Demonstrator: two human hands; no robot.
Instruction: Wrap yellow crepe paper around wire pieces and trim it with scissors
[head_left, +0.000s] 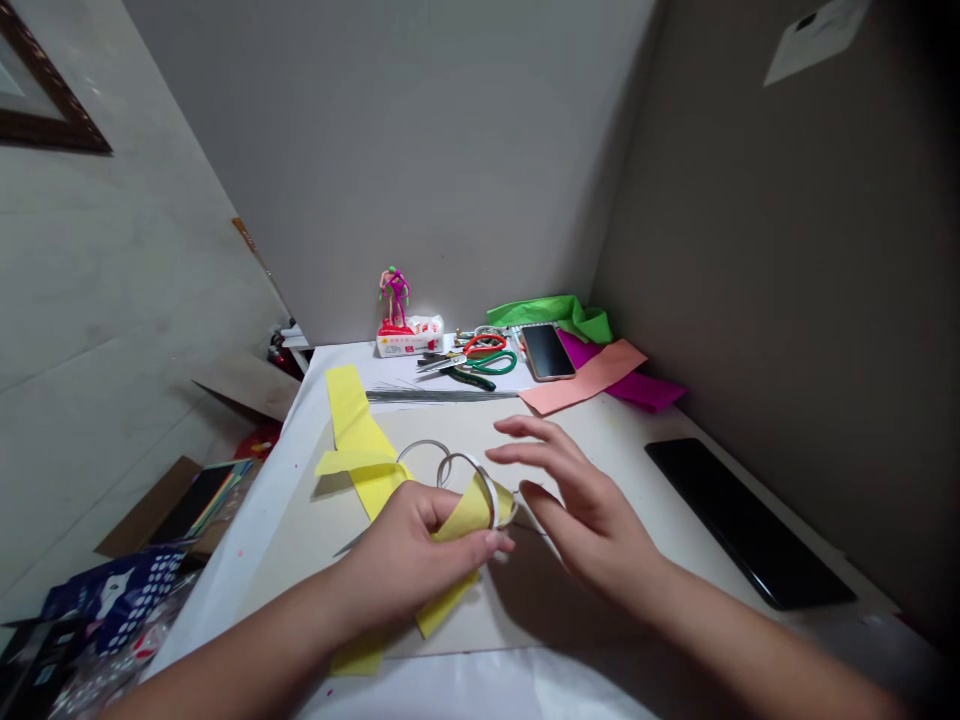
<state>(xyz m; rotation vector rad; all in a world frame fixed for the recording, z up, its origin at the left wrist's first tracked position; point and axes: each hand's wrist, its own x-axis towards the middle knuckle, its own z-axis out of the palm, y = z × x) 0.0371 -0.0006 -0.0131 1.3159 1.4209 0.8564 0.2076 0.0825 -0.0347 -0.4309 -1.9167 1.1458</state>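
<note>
Two hands: left hand's grip (401,545) clamps yellow paper (466,512), right hand's (589,510) spreads wide.

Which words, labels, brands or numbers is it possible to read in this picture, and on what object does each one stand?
No word, brand or number is readable.
White packet with red print: too small to read.
Paper sheet on the right wall: too blurred to read.
Phone: dark screen, no text visible.

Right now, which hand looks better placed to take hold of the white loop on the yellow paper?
Probably the right hand: it is empty and open, just beside the white loop. The left hand is clasping the yellow paper, so it seems less free.
</note>
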